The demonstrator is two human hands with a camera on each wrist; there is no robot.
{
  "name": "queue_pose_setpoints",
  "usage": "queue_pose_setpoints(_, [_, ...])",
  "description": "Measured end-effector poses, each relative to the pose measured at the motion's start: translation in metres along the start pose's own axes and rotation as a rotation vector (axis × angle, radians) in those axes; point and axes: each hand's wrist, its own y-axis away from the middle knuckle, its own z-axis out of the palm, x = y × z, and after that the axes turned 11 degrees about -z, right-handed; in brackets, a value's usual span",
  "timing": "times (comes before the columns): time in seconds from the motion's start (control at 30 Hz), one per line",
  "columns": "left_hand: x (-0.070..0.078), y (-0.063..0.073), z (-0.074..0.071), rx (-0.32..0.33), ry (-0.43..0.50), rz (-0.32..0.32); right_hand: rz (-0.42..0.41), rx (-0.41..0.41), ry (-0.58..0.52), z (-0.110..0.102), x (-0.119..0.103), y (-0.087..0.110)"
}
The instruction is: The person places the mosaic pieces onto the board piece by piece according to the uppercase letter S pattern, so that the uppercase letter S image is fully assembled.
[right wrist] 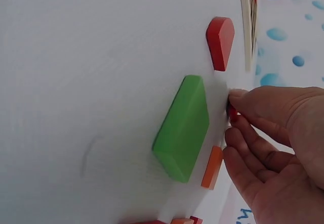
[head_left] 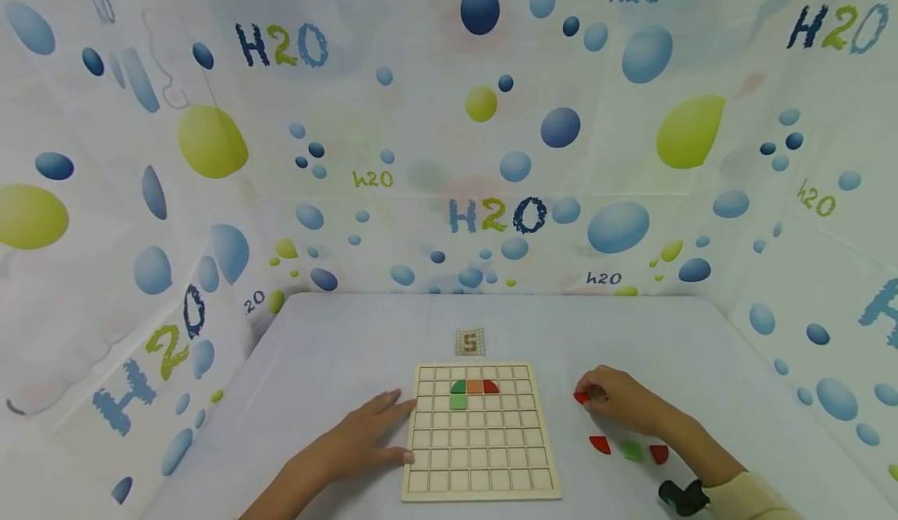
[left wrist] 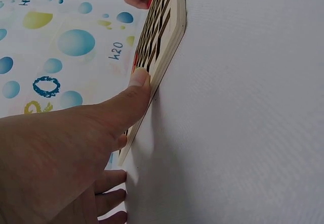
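Note:
My left hand (head_left: 361,436) lies at the left side of a wooden grid board (head_left: 484,496), fingers spread and thumb touching its edge. In the left wrist view the thumb (left wrist: 134,90) rests against the rim. The board holds a green rounded-corner tile (head_left: 459,387), an orange square tile (head_left: 475,387), a red rounded-corner tile (head_left: 491,387) and a green square tile (head_left: 458,402). Right of the board, my right hand (head_left: 620,399) pinches a small red tile (right wrist: 233,113) between thumb and fingers, close to the table; the fingers partly hide it.
Loose on the table near the right hand lie a red rounded tile (head_left: 599,445), a green tile (head_left: 633,451), another red tile (head_left: 659,454) and an orange tile (right wrist: 212,168). A small pattern card (head_left: 470,341) marked like an S lies behind the board. Printed sheeting surrounds the table.

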Motion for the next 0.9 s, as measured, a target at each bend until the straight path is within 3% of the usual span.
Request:
queue_pose_setpoints(0.3, [0.003, 0.001, -0.001, -0.009, 0.02, -0.015, -0.043, 0.017, 0.042, 0.006, -0.021, -0.012])
queue_pose_setpoints(0.67, [0.002, -0.002, 0.0, -0.017, 0.015, -0.021, -0.057, 0.012, 0.031, 0.03, -0.068, -0.047])
queue_pose_setpoints(0.9, [0.003, -0.001, -0.001, -0.016, 0.009, -0.016, -0.211, -0.015, -0.006, 0.05, -0.099, -0.067])
